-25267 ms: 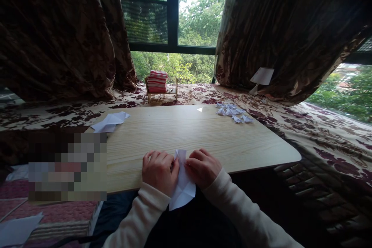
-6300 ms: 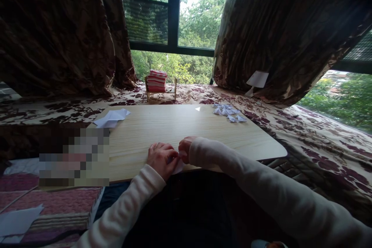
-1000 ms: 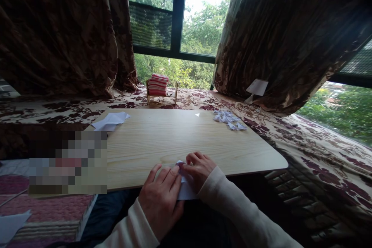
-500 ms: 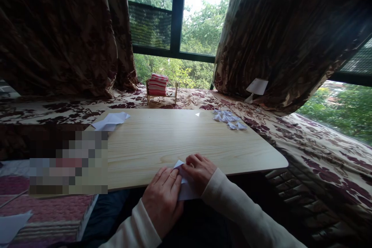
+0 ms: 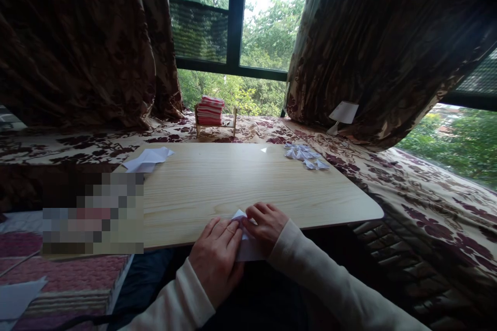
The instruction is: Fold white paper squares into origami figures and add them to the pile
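A folded white paper (image 5: 245,245) lies at the near edge of the light wooden table (image 5: 248,186), partly hanging over it. My left hand (image 5: 217,258) lies flat on the paper, fingers stretched forward and pressing it down. My right hand (image 5: 266,225) is curled, its fingertips pinching the paper's upper corner beside the left fingertips. Most of the sheet is hidden under both hands.
Loose white sheets (image 5: 147,159) lie at the table's far left. Several small folded paper pieces (image 5: 305,155) sit at the far right corner. A small wooden rack with striped red cloth (image 5: 212,111) stands near the window. Dark curtains hang on both sides.
Over the last second my hands stayed on the paper with only small shifts; the right fingertips moved slightly along the upper corner. Earlier the paper was larger and less folded.
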The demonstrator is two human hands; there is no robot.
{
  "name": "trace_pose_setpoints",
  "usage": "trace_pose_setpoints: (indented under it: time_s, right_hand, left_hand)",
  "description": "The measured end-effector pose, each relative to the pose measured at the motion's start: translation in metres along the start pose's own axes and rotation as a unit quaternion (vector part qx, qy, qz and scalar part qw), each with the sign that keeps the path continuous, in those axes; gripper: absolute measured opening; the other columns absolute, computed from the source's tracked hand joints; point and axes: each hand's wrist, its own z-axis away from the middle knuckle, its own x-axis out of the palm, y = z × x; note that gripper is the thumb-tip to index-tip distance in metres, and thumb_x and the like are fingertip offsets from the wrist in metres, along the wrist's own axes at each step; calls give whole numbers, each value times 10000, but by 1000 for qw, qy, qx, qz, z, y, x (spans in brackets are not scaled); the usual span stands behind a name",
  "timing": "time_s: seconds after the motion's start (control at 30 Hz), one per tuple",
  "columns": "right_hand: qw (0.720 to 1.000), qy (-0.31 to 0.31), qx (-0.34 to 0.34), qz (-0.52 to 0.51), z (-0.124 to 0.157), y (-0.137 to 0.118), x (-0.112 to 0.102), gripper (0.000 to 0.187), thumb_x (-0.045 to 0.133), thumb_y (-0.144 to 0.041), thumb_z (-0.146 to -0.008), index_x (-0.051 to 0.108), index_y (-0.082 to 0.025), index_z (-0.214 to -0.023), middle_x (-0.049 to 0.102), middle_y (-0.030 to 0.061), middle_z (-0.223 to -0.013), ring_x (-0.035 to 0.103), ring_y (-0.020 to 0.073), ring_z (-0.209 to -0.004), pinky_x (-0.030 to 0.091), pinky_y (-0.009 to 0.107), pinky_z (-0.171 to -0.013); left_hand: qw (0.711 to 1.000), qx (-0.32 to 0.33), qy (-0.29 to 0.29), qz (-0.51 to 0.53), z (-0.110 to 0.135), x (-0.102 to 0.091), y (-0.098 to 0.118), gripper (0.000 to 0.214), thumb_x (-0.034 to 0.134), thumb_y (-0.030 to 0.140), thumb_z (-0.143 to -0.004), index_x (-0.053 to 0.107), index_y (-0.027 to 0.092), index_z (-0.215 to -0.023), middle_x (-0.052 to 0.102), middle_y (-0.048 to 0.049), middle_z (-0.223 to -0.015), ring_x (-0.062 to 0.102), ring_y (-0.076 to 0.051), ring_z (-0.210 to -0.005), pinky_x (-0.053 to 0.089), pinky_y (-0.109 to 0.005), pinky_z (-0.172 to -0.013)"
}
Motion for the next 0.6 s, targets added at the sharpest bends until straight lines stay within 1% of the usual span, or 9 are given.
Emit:
trace_pose_setpoints:
  time_s: [0.1,0.2,0.33,0.43,0.6]
  right_hand:
    - [1000,-13,-6,1,-2,-1,-2,217,421,-157,-856,631,-180,-811,576,63,-812,451,180,-775,308,302,-583]
    - [999,-23,-8,-22,1,2,-3,179,453,-191,-848,624,-210,-898,569,57,-848,437,182,-793,321,294,-588]
    - [998,-23,4,-52,7,7,-3,202,462,-217,-839,599,-243,-986,554,48,-874,423,179,-788,335,286,-591]
    - [997,-39,14,-70,7,10,-2,206,470,-221,-830,605,-260,-980,545,45,-862,416,171,-760,337,278,-583]
    - [991,-73,38,-110,2,12,-5,214,533,-199,-778,632,-277,-952,541,46,-839,422,164,-755,347,268,-595]
  left_hand:
    - [1000,-7,-3,2,-1,0,0,384,452,265,-732,580,119,-1064,604,-100,-1100,505,-258,-1025,317,-438,-955]
    - [1000,-17,-9,-2,1,-1,1,394,460,264,-728,568,124,-1081,588,-95,-1130,485,-256,-1055,303,-432,-962]
    - [999,-16,-27,-11,4,-2,3,432,456,245,-725,527,141,-1138,556,-75,-1184,443,-252,-1105,228,-451,-997]
    - [1000,-10,-26,-15,6,-2,4,425,459,255,-738,523,149,-1144,541,-67,-1207,428,-252,-1121,186,-453,-1010]
    - [999,-22,-23,-9,2,-2,6,417,490,305,-741,536,158,-1129,551,-73,-1194,443,-263,-1102,178,-463,-1007]
